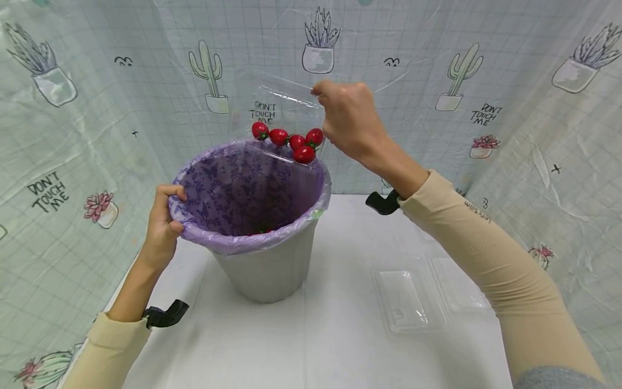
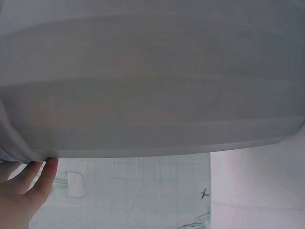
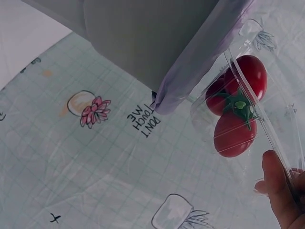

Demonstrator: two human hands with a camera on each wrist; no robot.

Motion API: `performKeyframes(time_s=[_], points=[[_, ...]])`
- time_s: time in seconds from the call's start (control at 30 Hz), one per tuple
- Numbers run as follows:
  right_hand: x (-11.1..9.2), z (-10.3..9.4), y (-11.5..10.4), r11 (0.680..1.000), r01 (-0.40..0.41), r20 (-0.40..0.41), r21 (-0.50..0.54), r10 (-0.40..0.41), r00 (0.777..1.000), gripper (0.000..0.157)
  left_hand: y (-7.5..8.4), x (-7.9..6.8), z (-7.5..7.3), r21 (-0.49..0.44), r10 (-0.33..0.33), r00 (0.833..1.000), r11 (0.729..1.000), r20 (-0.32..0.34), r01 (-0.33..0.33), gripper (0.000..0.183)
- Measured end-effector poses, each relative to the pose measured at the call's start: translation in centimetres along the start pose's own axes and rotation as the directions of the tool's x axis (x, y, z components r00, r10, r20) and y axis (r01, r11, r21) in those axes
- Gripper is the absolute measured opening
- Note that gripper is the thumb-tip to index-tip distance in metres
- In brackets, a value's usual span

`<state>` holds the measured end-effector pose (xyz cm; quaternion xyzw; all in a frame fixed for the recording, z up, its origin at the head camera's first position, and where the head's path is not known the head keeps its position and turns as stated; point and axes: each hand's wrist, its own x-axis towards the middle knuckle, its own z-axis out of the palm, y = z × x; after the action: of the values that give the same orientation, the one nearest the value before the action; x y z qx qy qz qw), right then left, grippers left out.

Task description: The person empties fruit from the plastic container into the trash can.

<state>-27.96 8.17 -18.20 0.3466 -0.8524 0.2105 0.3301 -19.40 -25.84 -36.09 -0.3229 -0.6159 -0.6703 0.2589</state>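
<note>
My left hand (image 1: 162, 227) grips the left rim of a grey bin (image 1: 272, 270) lined with a purple patterned bag (image 1: 233, 244). In the left wrist view the bin's wall (image 2: 152, 95) fills most of the picture, with fingers (image 2: 45, 179) at its edge. Above the bin's far side, my right hand (image 1: 352, 121) holds a clear plastic tray (image 1: 286, 97) by its right edge, tilted steeply. Several red cherry tomatoes (image 1: 279, 136) with green stems lie along its lower side; some show close up as tomatoes (image 3: 235, 133) in the right wrist view. Bits of red and green show inside the bin.
Two more clear plastic trays, a nearer tray (image 1: 403, 300) and a farther tray (image 1: 461, 283), lie on the white table (image 1: 340, 346) to the right. A printed cactus curtain (image 1: 155, 70) surrounds the table at the back and sides.
</note>
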Motion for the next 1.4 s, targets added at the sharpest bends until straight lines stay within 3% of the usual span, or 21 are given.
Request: performKeyframes(time_s=[0.4, 0.67, 1.4], points=[[-0.06, -0.03, -0.22, 1.000, 0.019, 0.001, -0.015, -0.019, 1.000, 0.030, -0.02, 0.03, -0.02, 0.004, -0.001, 1.000, 1.000, 0.003, 0.001, 0.078], [-0.03, 0.08, -0.40, 0.997, 0.074, -0.044, -0.034, -0.075, 0.996, 0.031, -0.15, -0.06, -0.11, -0.008, -0.005, 1.000, 1.000, -0.004, 0.005, 0.076], [-0.29, 0.71, -0.30, 0.994, 0.104, -0.100, -0.042, -0.108, 0.989, 0.022, -0.41, -0.02, -0.08, -0.020, 0.003, 1.000, 1.000, 0.008, -0.003, 0.076]])
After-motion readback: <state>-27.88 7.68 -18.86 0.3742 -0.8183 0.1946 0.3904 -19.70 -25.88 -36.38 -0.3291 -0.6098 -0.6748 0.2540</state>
